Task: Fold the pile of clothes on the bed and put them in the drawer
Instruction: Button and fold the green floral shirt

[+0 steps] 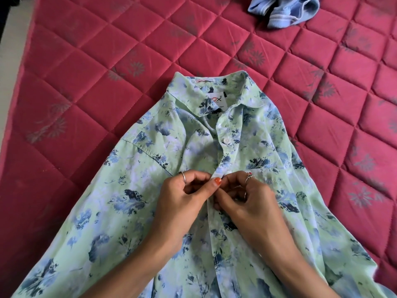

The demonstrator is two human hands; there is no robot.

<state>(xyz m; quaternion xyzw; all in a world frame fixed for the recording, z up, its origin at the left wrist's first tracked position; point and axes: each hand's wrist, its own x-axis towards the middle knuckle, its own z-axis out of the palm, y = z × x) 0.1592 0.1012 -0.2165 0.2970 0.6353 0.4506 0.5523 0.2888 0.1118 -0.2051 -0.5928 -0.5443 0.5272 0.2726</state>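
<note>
— Green cotton with blue leaf prints, is that the garment being handled?

— Yes, a pale green button-up shirt lies front-up on the pink quilted mattress, collar pointing away from the person.

— What are the fingers doing?

— Both hands meet at the button placket. The left hand has its fingers curled, thumb and forefinger pinching the placket edge; an orange-painted thumbnail shows right at the seam. The right hand is curled too, its fingertips pinching the opposite edge, touching the left thumb.

— Is a button between them?

— I cannot tell; the fingertips cover that spot. One white button sits fastened just beyond the fingertips, toward the collar.

— Any rings?

— A ring on the left forefinger, another on a right finger.

— Anything else on the bed?

— A crumpled light blue garment lies well beyond the fingers, past the collar and off to the right, apart from the shirt.

— And the shirt's lower part?

— It spreads out under both wrists toward the person.
</note>
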